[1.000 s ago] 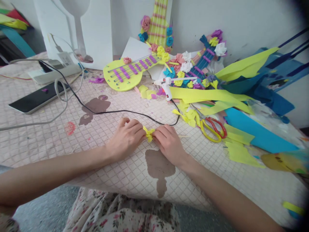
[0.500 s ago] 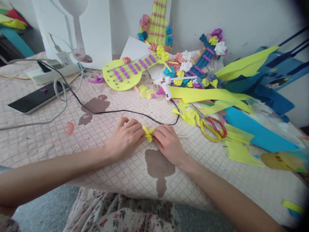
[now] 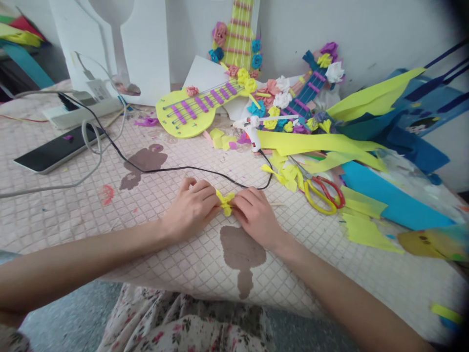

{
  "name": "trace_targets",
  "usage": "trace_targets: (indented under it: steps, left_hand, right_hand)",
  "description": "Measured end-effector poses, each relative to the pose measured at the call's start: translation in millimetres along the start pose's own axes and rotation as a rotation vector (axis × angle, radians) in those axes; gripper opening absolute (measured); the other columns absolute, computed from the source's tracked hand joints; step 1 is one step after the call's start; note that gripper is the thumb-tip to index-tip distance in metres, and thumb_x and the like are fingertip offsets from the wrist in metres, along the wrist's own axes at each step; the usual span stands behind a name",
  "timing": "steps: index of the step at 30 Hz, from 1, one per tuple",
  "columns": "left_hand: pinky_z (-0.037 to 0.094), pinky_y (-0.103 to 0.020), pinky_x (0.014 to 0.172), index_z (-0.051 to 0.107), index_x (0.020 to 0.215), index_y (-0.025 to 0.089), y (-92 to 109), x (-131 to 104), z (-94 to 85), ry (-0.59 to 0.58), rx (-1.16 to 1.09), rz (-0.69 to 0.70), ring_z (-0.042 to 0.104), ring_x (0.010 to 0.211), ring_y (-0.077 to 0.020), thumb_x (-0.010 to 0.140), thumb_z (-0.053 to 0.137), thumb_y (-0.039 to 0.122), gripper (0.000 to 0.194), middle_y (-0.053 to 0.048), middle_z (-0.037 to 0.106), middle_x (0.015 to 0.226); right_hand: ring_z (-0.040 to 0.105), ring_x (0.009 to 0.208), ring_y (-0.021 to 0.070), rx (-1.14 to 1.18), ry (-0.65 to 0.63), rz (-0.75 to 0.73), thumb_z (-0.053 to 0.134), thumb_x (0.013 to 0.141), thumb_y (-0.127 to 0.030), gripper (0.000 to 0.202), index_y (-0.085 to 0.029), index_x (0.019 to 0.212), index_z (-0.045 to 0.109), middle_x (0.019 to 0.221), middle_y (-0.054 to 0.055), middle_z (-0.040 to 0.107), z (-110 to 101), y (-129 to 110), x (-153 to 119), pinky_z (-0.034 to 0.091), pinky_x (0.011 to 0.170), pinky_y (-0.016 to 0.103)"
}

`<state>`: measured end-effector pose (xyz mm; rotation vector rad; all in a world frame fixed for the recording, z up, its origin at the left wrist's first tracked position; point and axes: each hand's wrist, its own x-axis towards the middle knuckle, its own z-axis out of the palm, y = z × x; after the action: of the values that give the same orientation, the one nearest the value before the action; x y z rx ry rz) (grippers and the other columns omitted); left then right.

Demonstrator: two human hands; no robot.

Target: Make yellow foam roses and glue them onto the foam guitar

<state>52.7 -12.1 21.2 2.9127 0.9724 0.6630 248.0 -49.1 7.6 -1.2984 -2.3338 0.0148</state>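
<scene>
At left, can see a phone (image 3: 51,152) in front of a white power strip (image 3: 61,117); farther back, a yellow toy guitar (image 3: 194,111); at right, scissors (image 3: 308,193) near blue paper (image 3: 392,198).

Since half a second ago, the exposed end of the thin, pale, straight stick (image 3: 277,204) beyond the bare right hand (image 3: 256,215) has risen slightly, that hand's knuckles edging up a touch too.

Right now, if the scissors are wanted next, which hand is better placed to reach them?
The right hand, I'd judge: the scissors lie on its side, and the left hand is farther off. Both hold the small yellow paper piece, so the right would likely let go first.
</scene>
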Motion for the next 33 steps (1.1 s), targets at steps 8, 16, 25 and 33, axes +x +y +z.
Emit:
trace_targets:
  steps: [8,16,25,33]
  left_hand:
    - [0.032,-0.038,0.079,0.057,0.070,0.017,0,1,-2.2,0.021,-0.004,0.006,0.052,0.080,-0.0177,0.087,0.053,0.024,0.018,0.000,0.059,0.073]
    - [0.032,-0.039,0.080,0.057,0.069,0.017,2,1,-1.8,0.025,0.004,0.009,0.052,0.080,-0.0179,0.088,0.049,0.021,0.020,-0.001,0.059,0.072]
    - [0.032,-0.038,0.079,0.057,0.072,0.017,2,1,-2.9,0.007,-0.038,-0.040,0.052,0.080,-0.0178,0.088,0.050,0.024,0.018,-0.001,0.059,0.075]
    - [0.032,-0.036,0.077,0.055,0.072,0.016,2,1,-2.8,-0.023,-0.089,-0.077,0.051,0.080,-0.0177,0.087,0.052,0.025,0.018,-0.001,0.059,0.074]
  right_hand:
    - [0.048,0.084,0.0198,0.045,0.075,-0.052,0.052,0.085,-0.029,0.014,-0.020,0.075,0.056,0.078,0.004,0.059,-8,-5,-6,0.037,0.077,0.037]
    - [0.046,0.080,0.0193,-0.125,0.012,-0.033,0.047,0.087,-0.024,0.022,-0.019,0.067,0.053,0.071,0.004,0.056,0,-13,-4,0.034,0.072,0.035]
    - [0.046,0.079,0.0178,-0.016,-0.022,0.027,0.048,0.085,-0.018,0.018,-0.017,0.069,0.055,0.072,0.003,0.055,2,-15,-6,0.038,0.074,0.033]
    - [0.046,0.081,0.0185,0.015,-0.049,0.007,0.046,0.087,-0.019,0.017,-0.017,0.075,0.058,0.076,0.004,0.057,6,-18,-7,0.040,0.076,0.034]
